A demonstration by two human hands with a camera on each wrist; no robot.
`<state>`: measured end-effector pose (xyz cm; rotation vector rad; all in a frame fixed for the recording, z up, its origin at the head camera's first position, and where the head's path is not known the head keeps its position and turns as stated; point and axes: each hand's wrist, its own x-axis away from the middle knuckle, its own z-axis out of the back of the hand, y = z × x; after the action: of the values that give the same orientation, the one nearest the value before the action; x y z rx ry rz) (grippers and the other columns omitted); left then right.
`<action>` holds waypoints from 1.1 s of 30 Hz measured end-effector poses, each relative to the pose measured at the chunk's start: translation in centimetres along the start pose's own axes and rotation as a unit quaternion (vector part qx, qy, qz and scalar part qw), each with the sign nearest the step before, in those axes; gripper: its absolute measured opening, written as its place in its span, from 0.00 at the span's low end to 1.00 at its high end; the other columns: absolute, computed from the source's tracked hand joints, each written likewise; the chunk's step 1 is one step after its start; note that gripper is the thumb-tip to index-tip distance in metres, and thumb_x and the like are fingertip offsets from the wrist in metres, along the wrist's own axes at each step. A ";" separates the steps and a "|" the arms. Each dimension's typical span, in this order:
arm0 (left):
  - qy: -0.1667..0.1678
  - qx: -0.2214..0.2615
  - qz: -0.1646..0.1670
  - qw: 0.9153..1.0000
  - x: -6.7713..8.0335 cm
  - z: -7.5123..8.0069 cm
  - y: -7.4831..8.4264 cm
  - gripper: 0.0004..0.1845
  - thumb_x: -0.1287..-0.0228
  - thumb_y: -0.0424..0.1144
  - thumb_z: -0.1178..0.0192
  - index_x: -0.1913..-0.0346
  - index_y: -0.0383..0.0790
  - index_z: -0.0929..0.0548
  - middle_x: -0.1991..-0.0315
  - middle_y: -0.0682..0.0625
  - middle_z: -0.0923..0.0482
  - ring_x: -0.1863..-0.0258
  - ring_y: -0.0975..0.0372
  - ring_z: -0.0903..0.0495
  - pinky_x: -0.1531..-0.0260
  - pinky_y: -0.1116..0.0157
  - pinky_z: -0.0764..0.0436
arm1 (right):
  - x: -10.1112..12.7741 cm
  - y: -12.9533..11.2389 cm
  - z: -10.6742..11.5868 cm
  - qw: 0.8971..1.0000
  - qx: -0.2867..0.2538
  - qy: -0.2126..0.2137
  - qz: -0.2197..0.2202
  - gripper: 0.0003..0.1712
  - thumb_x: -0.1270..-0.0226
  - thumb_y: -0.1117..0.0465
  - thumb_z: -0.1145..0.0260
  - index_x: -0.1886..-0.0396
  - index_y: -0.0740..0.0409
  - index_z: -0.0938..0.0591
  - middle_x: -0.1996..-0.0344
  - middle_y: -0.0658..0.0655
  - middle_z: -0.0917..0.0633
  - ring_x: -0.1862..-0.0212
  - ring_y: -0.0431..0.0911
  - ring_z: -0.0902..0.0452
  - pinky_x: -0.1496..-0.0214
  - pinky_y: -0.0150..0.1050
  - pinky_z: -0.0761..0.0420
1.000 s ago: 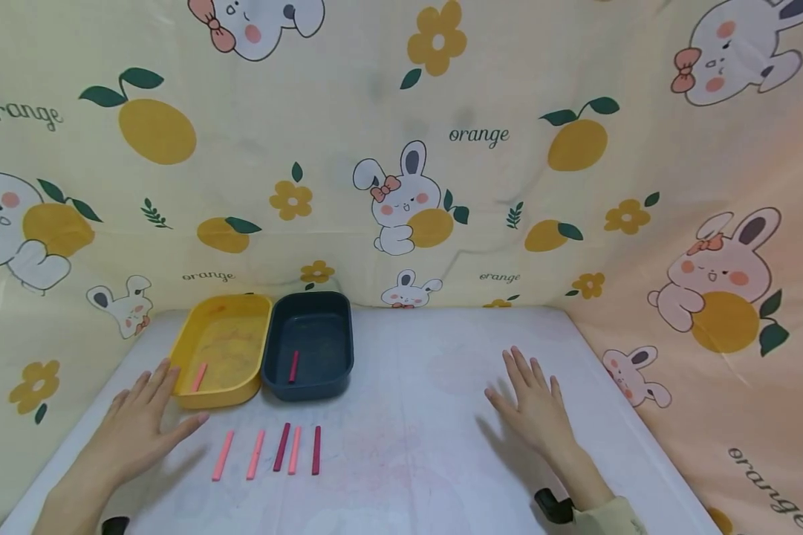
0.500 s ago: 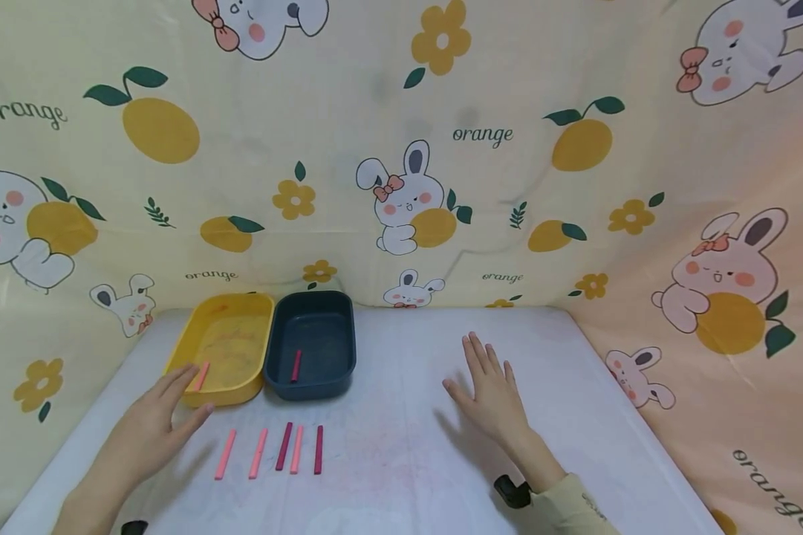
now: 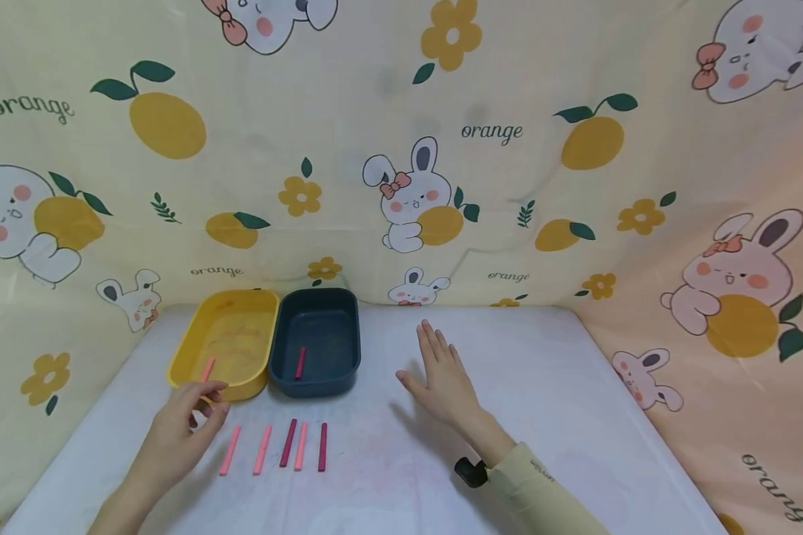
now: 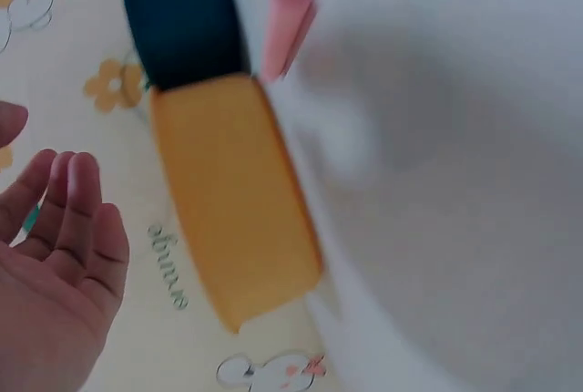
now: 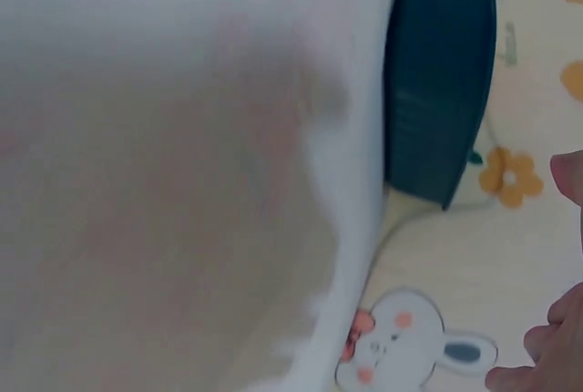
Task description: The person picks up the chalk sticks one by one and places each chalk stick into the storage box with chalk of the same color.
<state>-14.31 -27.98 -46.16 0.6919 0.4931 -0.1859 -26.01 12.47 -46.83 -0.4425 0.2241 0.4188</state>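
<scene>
My left hand (image 3: 183,427) hovers just in front of the yellow tray (image 3: 189,334), its fingers loosely bent with nothing between them. Inside that tray lies a pink stick (image 3: 209,369), partly behind the fingers. Beside it stands the dark blue tray (image 3: 356,349), holding a dark red stick (image 3: 300,363). A row of short chalk-like sticks lies in front of the trays: pink sticks (image 3: 230,450) and dark red sticks (image 3: 322,446). My right hand (image 3: 446,383) is held over the table to the right of the blue tray, fingers straight and holding nothing.
The white tabletop (image 3: 561,416) carries faint pink smudges. A cream cloth (image 3: 348,96) printed with rabbits and oranges hangs behind the table and along its sides. A black strap mount (image 3: 471,472) sits at the right wrist.
My left hand has moved right and its fingers have bent in front of the yellow tray. My right hand has moved left toward the blue tray. The sticks stay where they were.
</scene>
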 end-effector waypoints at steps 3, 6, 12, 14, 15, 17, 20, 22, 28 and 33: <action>-0.019 0.012 0.029 0.999 0.2 -0.8 0.2 0.14 0.33 0.31 0.31 0.46 0.37 0.18 0.61 0.53 0.23 0.66 0.69 0.27 0.72 0.71 0.27 | -0.9 -0.7 -0.8 1.000 -0.004 -0.009 0.014 0.53 0.25 0.37 0.40 0.16 0.62 0.49 0.16 0.57 0.50 0.17 0.57 0.54 0.19 0.60 0.49; -0.045 0.027 0.059 0.997 0.3 -1.4 0.3 0.13 0.33 0.32 0.31 0.48 0.37 0.18 0.62 0.52 0.23 0.67 0.68 0.26 0.71 0.71 0.25 | -1.7 -1.2 -1.6 0.999 -0.004 -0.026 0.023 0.53 0.24 0.35 0.42 0.16 0.62 0.50 0.16 0.57 0.50 0.17 0.56 0.55 0.19 0.57 0.49; -0.100 0.054 0.097 0.989 0.3 -2.4 0.0 0.12 0.34 0.29 0.31 0.49 0.34 0.17 0.63 0.51 0.23 0.69 0.66 0.25 0.68 0.70 0.22 | -2.8 -2.1 -2.9 0.998 0.005 -0.050 0.033 0.53 0.24 0.34 0.42 0.16 0.61 0.48 0.16 0.56 0.50 0.17 0.56 0.53 0.18 0.56 0.49; -0.114 0.052 0.109 0.986 0.4 -2.6 -0.2 0.12 0.34 0.29 0.31 0.49 0.35 0.17 0.63 0.51 0.24 0.69 0.66 0.26 0.68 0.70 0.22 | -3.3 -2.4 -3.3 0.998 0.007 -0.058 0.039 0.52 0.24 0.35 0.43 0.16 0.62 0.48 0.16 0.57 0.49 0.17 0.57 0.53 0.18 0.56 0.49; -0.120 0.051 0.114 0.985 0.4 -2.6 -0.4 0.12 0.34 0.29 0.31 0.49 0.35 0.17 0.64 0.51 0.25 0.69 0.65 0.26 0.68 0.70 0.22 | -3.6 -2.6 -3.6 0.997 0.011 -0.066 0.040 0.52 0.24 0.34 0.44 0.16 0.61 0.48 0.16 0.57 0.50 0.17 0.56 0.54 0.18 0.55 0.50; -0.133 0.050 0.129 0.981 0.4 -2.7 -0.6 0.12 0.34 0.29 0.31 0.49 0.35 0.17 0.64 0.50 0.25 0.69 0.64 0.26 0.70 0.70 0.23 | -4.1 -2.9 -4.1 0.996 0.017 -0.077 0.046 0.52 0.23 0.33 0.46 0.16 0.62 0.49 0.16 0.57 0.51 0.16 0.56 0.55 0.18 0.55 0.51; -0.153 0.044 0.147 0.976 0.4 -2.7 -0.8 0.13 0.34 0.31 0.32 0.48 0.35 0.17 0.63 0.50 0.25 0.68 0.63 0.26 0.70 0.70 0.25 | -4.7 -3.3 -4.6 0.994 0.030 -0.095 0.045 0.52 0.23 0.31 0.49 0.15 0.60 0.50 0.15 0.56 0.52 0.16 0.55 0.57 0.18 0.54 0.53; -0.161 0.039 0.153 0.974 0.3 -2.8 -0.9 0.13 0.35 0.31 0.31 0.49 0.35 0.17 0.63 0.50 0.25 0.68 0.62 0.27 0.70 0.70 0.25 | -5.1 -3.6 -4.8 0.993 0.039 -0.105 0.044 0.53 0.23 0.29 0.51 0.15 0.60 0.51 0.15 0.56 0.53 0.16 0.54 0.58 0.18 0.54 0.53; -0.194 0.028 0.158 0.968 0.1 -3.1 -1.7 0.14 0.39 0.31 0.29 0.51 0.35 0.17 0.64 0.50 0.26 0.67 0.60 0.28 0.70 0.69 0.26 | -6.0 -4.3 -5.4 0.990 0.048 -0.122 0.045 0.52 0.22 0.29 0.53 0.15 0.60 0.50 0.15 0.57 0.53 0.16 0.55 0.58 0.17 0.53 0.53; -0.222 0.018 0.178 0.958 0.1 -3.2 -2.2 0.14 0.41 0.30 0.27 0.52 0.35 0.17 0.65 0.49 0.28 0.67 0.59 0.29 0.71 0.68 0.28 | -6.5 -4.6 -5.9 0.988 0.050 -0.138 0.043 0.52 0.22 0.28 0.55 0.15 0.58 0.51 0.15 0.55 0.54 0.16 0.52 0.60 0.17 0.53 0.55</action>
<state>-16.11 -27.60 -49.61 0.7367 -0.0696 -0.0066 -30.46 3.77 -48.46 -0.2724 -0.0042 0.5458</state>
